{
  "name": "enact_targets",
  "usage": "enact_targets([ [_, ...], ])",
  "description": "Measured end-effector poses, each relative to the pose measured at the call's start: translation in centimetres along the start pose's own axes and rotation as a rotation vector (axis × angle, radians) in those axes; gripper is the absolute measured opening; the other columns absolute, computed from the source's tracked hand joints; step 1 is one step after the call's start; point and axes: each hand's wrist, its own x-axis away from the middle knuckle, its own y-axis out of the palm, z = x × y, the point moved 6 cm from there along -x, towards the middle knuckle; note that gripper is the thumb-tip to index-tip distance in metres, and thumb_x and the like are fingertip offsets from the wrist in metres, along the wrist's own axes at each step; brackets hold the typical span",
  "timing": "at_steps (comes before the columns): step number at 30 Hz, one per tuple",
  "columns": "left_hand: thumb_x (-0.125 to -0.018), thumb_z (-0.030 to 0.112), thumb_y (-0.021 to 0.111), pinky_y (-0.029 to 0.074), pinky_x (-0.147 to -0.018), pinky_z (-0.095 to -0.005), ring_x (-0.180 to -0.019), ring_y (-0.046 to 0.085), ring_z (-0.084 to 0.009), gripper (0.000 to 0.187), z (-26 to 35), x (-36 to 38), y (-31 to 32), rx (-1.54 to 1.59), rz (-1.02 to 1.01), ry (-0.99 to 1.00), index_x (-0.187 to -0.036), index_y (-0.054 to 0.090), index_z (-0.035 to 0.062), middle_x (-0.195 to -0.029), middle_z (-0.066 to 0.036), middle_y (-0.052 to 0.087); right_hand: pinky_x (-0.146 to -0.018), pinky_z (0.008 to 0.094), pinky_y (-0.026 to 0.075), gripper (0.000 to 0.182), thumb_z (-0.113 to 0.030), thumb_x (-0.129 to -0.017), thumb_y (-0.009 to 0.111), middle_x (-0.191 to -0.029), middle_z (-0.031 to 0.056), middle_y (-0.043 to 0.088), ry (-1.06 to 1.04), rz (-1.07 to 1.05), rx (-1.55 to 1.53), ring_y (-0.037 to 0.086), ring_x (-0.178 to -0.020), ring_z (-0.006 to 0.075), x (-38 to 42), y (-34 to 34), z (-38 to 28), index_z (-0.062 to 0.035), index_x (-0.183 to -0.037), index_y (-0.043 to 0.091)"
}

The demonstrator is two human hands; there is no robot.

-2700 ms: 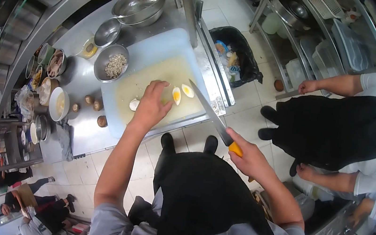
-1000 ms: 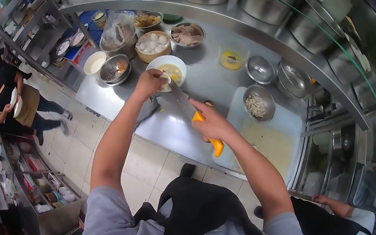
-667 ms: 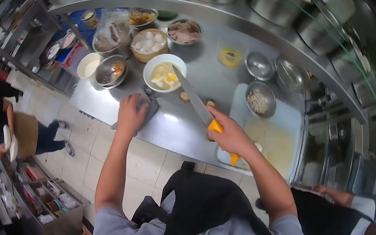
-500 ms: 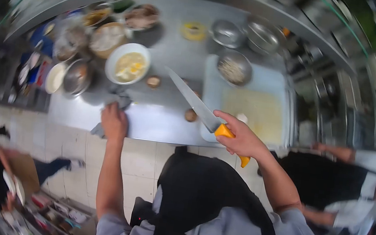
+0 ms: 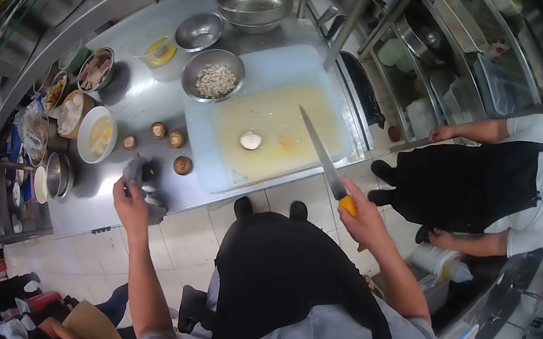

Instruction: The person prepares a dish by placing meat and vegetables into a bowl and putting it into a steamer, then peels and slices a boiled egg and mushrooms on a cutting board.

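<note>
My right hand [image 5: 366, 218] is wrapped round the yellow handle of a kitchen knife [image 5: 322, 150], its blade pointing up and away over the right part of the cutting board [image 5: 278, 63]. At the table's front edge, my left hand [image 5: 131, 206] has its fingers closed on a crumpled grey cloth [image 5: 153, 211]. Several brown mushrooms [image 5: 182, 165] lie on the steel between the cloth and the board. One pale, rounded piece [image 5: 250, 140] sits on the board's yellowed surface. A steel bowl [image 5: 190, 83] with chopped pale pieces [image 5: 217, 81] stands on the board's far left corner.
A white bowl [image 5: 85, 139] with pale and yellow contents stands left, near several filled containers. Behind are an empty steel bowl [image 5: 199, 32], a larger one [image 5: 254, 4] and a yellow-rimmed dish [image 5: 160, 51]. A person in a black apron [image 5: 465, 183] stands to the right.
My view has swung to the right, bringing the board and the person on the right more into sight. The knife stays in my right hand, its blade now over the board; my left hand remains at the cloth.
</note>
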Motion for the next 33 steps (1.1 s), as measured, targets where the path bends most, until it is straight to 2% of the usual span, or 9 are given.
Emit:
enact_targets([
  [3, -0.101, 0.017, 0.056, 0.050, -0.082, -0.0386, -0.088, 0.063, -0.0283, 0.028, 1.7, 0.2, -0.8, -0.139, 0.126, 0.063, -0.115, 0.062, -0.0063, -0.105, -0.020, 0.066, -0.061, 0.0379, 0.052, 0.057, -0.007, -0.092, 0.055, -0.097, 0.0144, 0.068, -0.312, 0.096, 0.472, 0.067, -0.073, 0.0289, -0.5, -0.9, -0.2, -0.0142, -0.148, 0.046],
  [7, -0.104, 0.020, 0.051, 0.051, -0.083, -0.0392, -0.089, 0.065, -0.0241, 0.028, 2.5, 0.5, -2.0, 0.260, 0.050, -0.208, -0.116, 0.063, -0.0016, -0.110, -0.015, 0.069, -0.062, 0.0426, 0.053, 0.056, -0.006, -0.089, 0.055, -0.097, 0.0100, 0.070, -0.460, 0.064, 0.586, 0.068, -0.075, 0.0288, -2.2, -2.3, -0.9, -0.0119, -0.144, 0.050],
  [9, -0.105, 0.023, 0.046, 0.054, -0.089, -0.0427, -0.099, 0.067, -0.0264, 0.032, 4.6, 2.2, -2.7, 1.225, 0.003, -0.579, -0.123, 0.061, 0.0014, -0.117, -0.013, 0.069, -0.063, 0.0424, 0.053, 0.056, -0.005, -0.088, 0.056, -0.097, 0.0099, 0.070, -0.448, 0.023, 0.658, 0.069, -0.076, 0.0282, -3.2, -2.8, -1.4, -0.0109, -0.143, 0.052],
  [11, -0.105, 0.025, 0.044, 0.054, -0.097, -0.0458, -0.107, 0.067, -0.0274, 0.037, 9.7, 4.2, -3.2, 1.412, -0.037, -0.541, -0.132, 0.056, 0.0021, -0.122, -0.015, 0.067, -0.065, 0.0432, 0.055, 0.052, -0.007, -0.090, 0.057, -0.099, 0.0119, 0.071, -0.484, 0.078, 0.551, 0.069, -0.078, 0.0313, -3.9, -3.8, -1.2, -0.0107, -0.142, 0.053],
  [13, -0.102, 0.020, 0.049, 0.053, -0.100, -0.0433, -0.110, 0.066, -0.0261, 0.041, 13.6, 5.3, -0.8, 1.582, -0.389, -0.323, -0.137, 0.052, 0.0002, -0.121, -0.014, 0.067, -0.070, 0.0452, 0.056, 0.049, -0.010, -0.093, 0.057, -0.102, 0.0154, 0.071, -0.565, 0.211, 0.355, 0.069, -0.083, 0.0354, -4.1, -6.2, -2.3, -0.0102, -0.142, 0.052],
  [15, -0.098, 0.015, 0.055, 0.053, -0.095, -0.0391, -0.109, 0.066, -0.0239, 0.041, 18.7, 6.7, 3.6, 1.170, -0.405, -0.325, -0.136, 0.054, -0.0009, -0.119, -0.013, 0.068, -0.075, 0.0471, 0.055, 0.048, -0.012, -0.095, 0.057, -0.104, 0.0190, 0.070, -0.449, 0.171, 0.326, 0.068, -0.087, 0.0392, -4.5, -7.2, -1.9, -0.0101, -0.143, 0.052],
  [19, -0.093, 0.013, 0.058, 0.052, -0.091, -0.0358, -0.108, 0.066, -0.0271, 0.035, 32.4, 5.8, 8.4, 0.555, -0.447, 0.240, -0.124, 0.060, -0.0039, -0.115, -0.012, 0.069, -0.079, 0.0483, 0.054, 0.049, -0.014, -0.094, 0.058, -0.102, 0.0226, 0.069, -0.375, 0.260, 0.281, 0.067, -0.090, 0.0421, -3.2, -8.6, -0.1, -0.0105, -0.143, 0.052],
  [23, -0.084, 0.014, 0.063, 0.045, -0.098, -0.0482, -0.111, 0.056, -0.0402, 0.038, 34.0, 2.7, 21.9, -0.002, -0.133, 0.867, -0.120, 0.062, -0.0012, -0.123, -0.020, 0.061, -0.083, 0.0490, 0.052, 0.050, -0.016, -0.093, 0.060, -0.105, 0.0257, 0.067, -0.177, 0.244, 0.220, 0.065, -0.095, 0.0448, -1.5, -9.2, 2.3, -0.0102, -0.143, 0.052],
  [33, -0.085, 0.012, 0.061, 0.043, -0.091, -0.0516, -0.103, 0.054, -0.0412, 0.031, 31.1, 11.8, 25.7, 0.019, -0.409, 0.744, -0.114, 0.060, -0.0008, -0.106, -0.020, 0.057, -0.093, 0.0459, 0.051, 0.053, -0.015, -0.093, 0.060, -0.116, 0.0272, 0.066, -0.068, 0.252, 0.112, 0.064, -0.107, 0.0435, 0.6, -9.0, 7.2, -0.0083, -0.144, 0.052],
])
